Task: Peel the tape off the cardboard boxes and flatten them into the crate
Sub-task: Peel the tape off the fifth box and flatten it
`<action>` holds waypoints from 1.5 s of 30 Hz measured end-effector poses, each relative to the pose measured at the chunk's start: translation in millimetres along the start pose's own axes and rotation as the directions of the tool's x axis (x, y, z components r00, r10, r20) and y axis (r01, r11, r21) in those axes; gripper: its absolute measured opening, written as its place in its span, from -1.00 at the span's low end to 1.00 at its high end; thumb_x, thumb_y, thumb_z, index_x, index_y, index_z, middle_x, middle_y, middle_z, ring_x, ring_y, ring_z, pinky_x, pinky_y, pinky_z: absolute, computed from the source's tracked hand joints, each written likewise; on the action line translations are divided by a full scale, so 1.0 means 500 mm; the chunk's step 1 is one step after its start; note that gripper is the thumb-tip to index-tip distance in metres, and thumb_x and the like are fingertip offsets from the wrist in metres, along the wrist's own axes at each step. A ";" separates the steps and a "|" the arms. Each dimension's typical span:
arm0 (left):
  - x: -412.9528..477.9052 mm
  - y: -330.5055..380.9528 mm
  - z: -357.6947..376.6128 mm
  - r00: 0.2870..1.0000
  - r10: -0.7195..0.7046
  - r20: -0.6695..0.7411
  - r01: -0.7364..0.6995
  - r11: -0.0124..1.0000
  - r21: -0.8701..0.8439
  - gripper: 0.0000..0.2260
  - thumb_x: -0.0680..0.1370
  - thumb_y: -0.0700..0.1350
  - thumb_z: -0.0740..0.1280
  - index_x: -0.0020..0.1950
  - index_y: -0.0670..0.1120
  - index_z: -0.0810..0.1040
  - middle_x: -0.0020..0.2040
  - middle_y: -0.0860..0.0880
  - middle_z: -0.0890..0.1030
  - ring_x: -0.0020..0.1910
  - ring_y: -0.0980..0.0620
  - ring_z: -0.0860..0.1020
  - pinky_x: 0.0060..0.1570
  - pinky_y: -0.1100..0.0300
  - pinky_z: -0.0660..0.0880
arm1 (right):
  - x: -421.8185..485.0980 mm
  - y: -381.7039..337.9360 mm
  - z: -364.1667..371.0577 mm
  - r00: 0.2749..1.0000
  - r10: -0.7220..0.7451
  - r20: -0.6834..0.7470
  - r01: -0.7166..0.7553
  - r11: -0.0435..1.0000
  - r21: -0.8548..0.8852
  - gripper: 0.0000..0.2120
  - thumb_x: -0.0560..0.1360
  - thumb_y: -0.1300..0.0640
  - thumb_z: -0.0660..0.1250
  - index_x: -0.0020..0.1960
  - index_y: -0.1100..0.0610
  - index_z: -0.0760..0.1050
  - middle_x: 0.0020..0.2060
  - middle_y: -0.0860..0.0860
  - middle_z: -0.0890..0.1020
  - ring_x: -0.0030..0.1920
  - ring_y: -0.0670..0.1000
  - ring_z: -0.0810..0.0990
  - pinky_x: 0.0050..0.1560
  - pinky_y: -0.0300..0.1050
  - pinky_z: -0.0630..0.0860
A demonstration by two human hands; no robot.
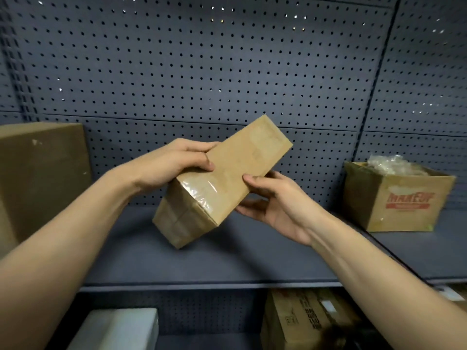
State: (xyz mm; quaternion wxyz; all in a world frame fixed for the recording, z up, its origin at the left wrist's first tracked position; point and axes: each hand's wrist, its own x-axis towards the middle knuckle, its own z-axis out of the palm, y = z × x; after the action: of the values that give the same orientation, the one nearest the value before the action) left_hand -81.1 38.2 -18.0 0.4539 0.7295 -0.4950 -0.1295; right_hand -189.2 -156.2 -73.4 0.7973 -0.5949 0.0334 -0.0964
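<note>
The left hand (171, 160) and right hand (274, 205) grip the taped cardboard box (235, 170), fingers (194, 147) curled.

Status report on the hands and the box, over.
Holding box: left hand, right hand. Clear tape still on, not flattened. Nothing in the way.

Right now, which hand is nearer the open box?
Right. The right hand holds the taped box on the side facing the open box; the left hand grips its opposite side.
</note>
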 end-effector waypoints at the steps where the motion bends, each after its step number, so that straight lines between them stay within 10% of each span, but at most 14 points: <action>1: -0.008 -0.003 0.002 1.000 0.006 0.009 -0.006 1.000 -0.005 -0.62 0.45 -0.09 0.28 0.21 0.23 0.58 0.20 0.14 0.66 0.10 0.14 0.63 0.00 0.41 0.47 | -0.008 0.012 0.002 1.000 -0.004 0.009 0.004 1.000 0.021 -0.52 0.54 0.22 0.40 0.42 0.15 0.36 0.27 0.18 0.59 0.26 0.32 0.56 0.21 0.21 0.56; 10: -0.046 -0.014 0.006 0.999 -0.022 -0.032 0.023 0.999 0.042 -0.61 0.48 -0.13 0.32 0.28 0.17 0.56 0.03 0.20 0.70 -0.17 0.27 0.61 -0.19 0.45 0.42 | -0.039 0.022 -0.009 0.960 -0.165 -0.225 0.131 0.978 -0.162 -0.38 0.49 0.05 0.47 0.47 -0.02 0.28 0.29 0.01 0.51 0.23 0.10 0.50 0.07 0.04 0.61; 14: -0.066 -0.045 0.002 0.994 -0.100 -0.030 0.104 0.985 0.137 -0.43 0.41 -0.08 0.38 0.44 0.08 0.47 0.22 0.25 0.61 0.13 0.34 0.56 0.13 0.42 0.40 | -0.034 0.010 -0.074 0.924 -0.198 -0.327 0.124 0.965 -0.232 -0.12 0.52 0.08 0.45 0.62 -0.04 -0.06 0.31 -0.03 0.44 0.31 0.03 0.49 0.38 0.20 0.42; 25: -0.114 -0.167 0.032 0.981 -0.117 -0.157 0.186 0.801 0.569 -0.48 0.57 0.09 0.36 0.52 0.18 0.34 0.50 0.25 0.31 0.51 0.17 0.25 0.54 0.06 0.14 | -0.004 0.150 -0.113 0.907 -0.298 -0.298 0.068 0.801 -0.595 -0.46 0.51 0.30 0.43 0.44 0.02 0.45 0.27 0.02 0.55 0.20 0.04 0.58 -0.04 0.08 0.68; 35: -0.140 -0.243 0.048 0.982 -0.149 -0.118 0.190 0.770 0.609 -0.49 0.60 0.04 0.33 0.54 0.19 0.27 0.53 0.30 0.19 0.53 0.30 0.06 0.57 0.09 -0.17 | -0.019 0.211 -0.110 0.905 -0.372 -0.204 0.030 0.537 -0.843 -0.47 0.52 0.13 0.46 0.44 -0.11 0.40 0.15 -0.07 0.60 0.15 -0.06 0.56 0.26 -0.05 0.52; 40: -0.140 -0.222 0.080 0.954 -0.161 -0.254 0.293 0.686 0.665 -0.52 0.50 0.26 0.27 0.41 0.23 0.37 0.44 0.26 0.37 0.43 0.09 0.33 0.42 0.00 0.28 | -0.024 0.210 -0.105 0.909 -0.395 -0.135 0.058 0.439 -0.896 -0.42 0.52 0.07 0.44 0.49 -0.06 0.34 0.25 -0.06 0.56 0.10 -0.17 0.50 0.02 -0.61 0.33; 45: -0.091 -0.180 0.137 0.948 -0.126 -0.292 0.316 0.492 0.811 -0.36 0.46 0.44 0.00 0.45 0.18 0.32 0.41 0.11 0.42 0.32 -0.05 0.46 0.19 0.01 0.42 | -0.021 0.214 -0.096 0.901 -0.423 -0.098 0.089 0.399 -0.913 -0.37 0.52 -0.15 0.37 0.52 -0.16 0.23 0.40 -0.11 0.40 0.39 -0.08 0.35 0.39 -0.04 0.37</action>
State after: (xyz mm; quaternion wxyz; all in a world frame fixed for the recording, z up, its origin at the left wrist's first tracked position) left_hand -92.1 48.7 -139.2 0.0655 0.9235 -0.3499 0.1427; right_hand -195.1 -170.0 -190.3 0.3217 -0.8974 0.1122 -0.2804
